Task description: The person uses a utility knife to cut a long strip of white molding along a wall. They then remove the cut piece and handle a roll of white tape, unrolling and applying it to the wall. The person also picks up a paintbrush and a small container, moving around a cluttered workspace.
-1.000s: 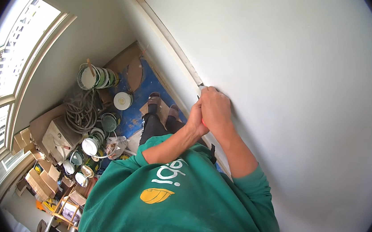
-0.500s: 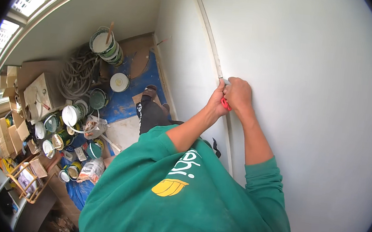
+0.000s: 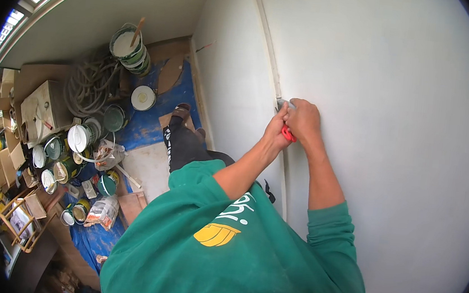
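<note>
My left hand (image 3: 275, 130) and my right hand (image 3: 305, 121) are pressed together at a narrow pale strip (image 3: 268, 38) that runs along the wall. A red loop-shaped handle (image 3: 288, 133) pokes out between them, against my left palm; the rest of that tool is hidden. The left hand's fingers are curled, its thumb pointing up along the strip. From my right hand's closed fingers a small grey piece (image 3: 285, 103) sticks out toward the strip; its kind cannot be made out. A dark gap shows in the strip just beside it.
The pale wall (image 3: 405, 134) fills the right side. Along the left stand a bucket of white paste with a stick (image 3: 124, 44), a coiled hose (image 3: 89, 87), several paint pails, a white lid (image 3: 143, 98) and cardboard boxes. Blue sheeting (image 3: 146, 129) covers part of the floor.
The view has shifted slightly, so the floor items sit farther left. Both hands stay together at the strip; the red handle has turned a little and sits slightly lower.
</note>
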`<state>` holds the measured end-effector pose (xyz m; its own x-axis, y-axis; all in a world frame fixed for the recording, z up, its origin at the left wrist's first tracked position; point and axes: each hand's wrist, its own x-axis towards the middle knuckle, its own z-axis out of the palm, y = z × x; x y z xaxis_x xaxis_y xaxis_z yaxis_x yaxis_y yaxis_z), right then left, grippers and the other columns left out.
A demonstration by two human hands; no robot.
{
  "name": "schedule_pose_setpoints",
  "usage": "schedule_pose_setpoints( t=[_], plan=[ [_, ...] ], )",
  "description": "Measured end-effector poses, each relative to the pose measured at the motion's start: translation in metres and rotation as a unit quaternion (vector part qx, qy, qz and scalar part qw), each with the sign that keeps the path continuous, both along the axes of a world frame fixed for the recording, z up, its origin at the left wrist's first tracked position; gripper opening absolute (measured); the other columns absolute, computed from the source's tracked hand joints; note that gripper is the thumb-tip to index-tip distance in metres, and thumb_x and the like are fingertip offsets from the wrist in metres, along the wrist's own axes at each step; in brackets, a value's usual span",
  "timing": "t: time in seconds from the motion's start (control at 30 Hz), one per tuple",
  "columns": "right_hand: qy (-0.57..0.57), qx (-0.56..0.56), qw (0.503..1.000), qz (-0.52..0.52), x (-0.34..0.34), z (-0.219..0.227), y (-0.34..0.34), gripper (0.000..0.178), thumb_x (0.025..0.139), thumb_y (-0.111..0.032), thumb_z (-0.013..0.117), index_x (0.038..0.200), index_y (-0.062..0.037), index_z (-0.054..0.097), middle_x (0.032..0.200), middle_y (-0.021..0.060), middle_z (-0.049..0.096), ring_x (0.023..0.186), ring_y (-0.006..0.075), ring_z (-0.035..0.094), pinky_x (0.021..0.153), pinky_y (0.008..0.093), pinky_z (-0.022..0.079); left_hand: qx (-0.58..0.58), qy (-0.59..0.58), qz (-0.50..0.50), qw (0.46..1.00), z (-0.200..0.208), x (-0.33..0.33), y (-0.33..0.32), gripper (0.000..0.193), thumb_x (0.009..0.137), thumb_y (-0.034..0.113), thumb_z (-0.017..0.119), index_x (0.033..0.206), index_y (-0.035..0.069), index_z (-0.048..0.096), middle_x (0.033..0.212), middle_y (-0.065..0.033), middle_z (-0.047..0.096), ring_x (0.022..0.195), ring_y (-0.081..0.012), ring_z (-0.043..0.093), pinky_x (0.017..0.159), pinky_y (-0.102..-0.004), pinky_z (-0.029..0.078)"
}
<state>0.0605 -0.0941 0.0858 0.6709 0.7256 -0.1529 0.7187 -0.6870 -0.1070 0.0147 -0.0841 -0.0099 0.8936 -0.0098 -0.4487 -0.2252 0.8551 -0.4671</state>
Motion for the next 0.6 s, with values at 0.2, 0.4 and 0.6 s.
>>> schedule_pose_setpoints(
  t=[0.2, 0.4, 0.6],
  plan=[
    [0.034, 0.015, 0.998, -0.049, -0.004, 0.014, 0.007, 0.032, 0.08, -0.012, 0.064, 0.106, 0.0054, 0.069, 0.085, 0.0279, 0.068, 0.073, 0.0371, 0.069, 0.07, 0.0417, 0.055, 0.004, 0.016, 0.027, 0.999, 0.011, 0.001, -0.001, 0.042, 0.101, 0.041, 0.052, 0.067, 0.017, 0.044, 0.057, 0.0051, 0.042, 0.049, -0.0089, 0.039, 0.045, -0.0233, 0.038],
    [0.068, 0.045, 0.987, -0.136, -0.012, 0.024, -0.006, 0.034, 0.082, -0.008, 0.062, 0.114, 0.0002, 0.067, 0.099, 0.0205, 0.07, 0.09, 0.0373, 0.068, 0.082, 0.0412, 0.054, 0.057, 0.007, 0.026, 0.998, 0.034, -0.009, 0.001, 0.039, 0.101, 0.039, 0.052, 0.07, 0.016, 0.047, 0.057, 0.0043, 0.042, 0.047, -0.009, 0.039, 0.045, -0.0241, 0.038],
    [0.064, 0.156, 0.98, -0.106, -0.03, 0.093, -0.005, 0.027, 0.083, -0.002, 0.06, 0.108, 0.0064, 0.067, 0.077, 0.0229, 0.068, 0.059, 0.0266, 0.068, 0.058, 0.0357, 0.054, 0.295, -0.006, -0.046, 0.954, 0.108, -0.035, 0.029, 0.038, 0.099, 0.042, 0.055, 0.077, 0.011, 0.056, 0.06, 0.0014, 0.05, 0.045, -0.0097, 0.043, 0.042, -0.0229, 0.037]
  ],
)
